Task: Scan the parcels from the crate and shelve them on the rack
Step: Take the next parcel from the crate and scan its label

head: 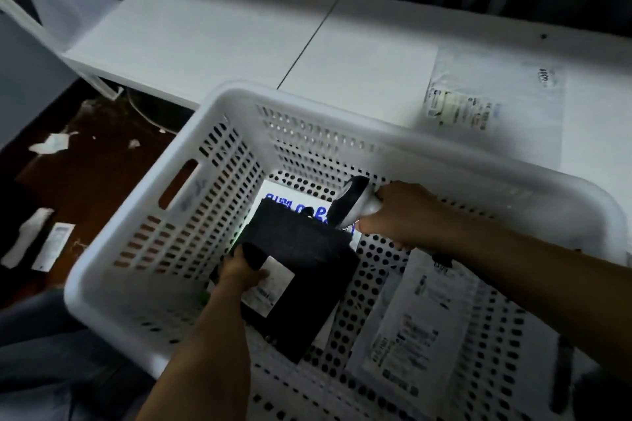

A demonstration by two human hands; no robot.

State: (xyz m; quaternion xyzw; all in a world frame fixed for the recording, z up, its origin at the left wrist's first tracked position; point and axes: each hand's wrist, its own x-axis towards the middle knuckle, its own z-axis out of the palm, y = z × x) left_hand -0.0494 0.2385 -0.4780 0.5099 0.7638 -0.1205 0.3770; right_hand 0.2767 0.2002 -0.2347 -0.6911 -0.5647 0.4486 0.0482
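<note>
In the head view, the person is reaching both arms into a white perforated crate (239, 106) that is sitting in front of a white shelf (222, 31). The left hand (241, 272) is gripping a black parcel (307, 270) by its near left edge, fingers curled under it and the thumb lying on the pale label on its face; the parcel is sitting tilted inside the crate, above the holed floor. The right hand (400, 215) is closed around the white handle of a scanner (352, 203), whose dark head is pointing down at the parcel's far corner. A white parcel with blue print (290, 196) is lying on the crate bottom, partly covered by the black one. A white mailer with a printed label (410, 328) is lying flat in the crate under the right forearm. Another white mailer (496, 102) is resting on the shelf beyond the crate's far rim. Paper scraps are lying on the dark floor (85, 164) to the left.
</note>
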